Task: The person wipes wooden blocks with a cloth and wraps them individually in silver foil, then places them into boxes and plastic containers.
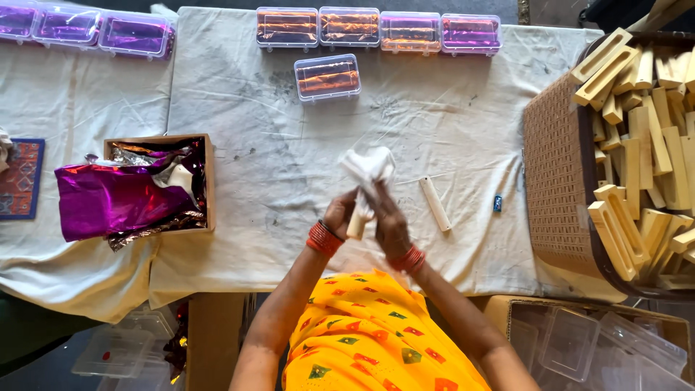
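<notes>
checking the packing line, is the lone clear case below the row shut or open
Shut: the clear case lies flat with its lid down over orange foil inside, like the row of cases behind it.

The person wears a bright yellow garment (376, 333) dotted with small red, orange and green shapes, arms bare from it at about six o'clock, with a stack of red bangles on the left wrist (323, 238) and another on the right wrist (410, 258).
</notes>
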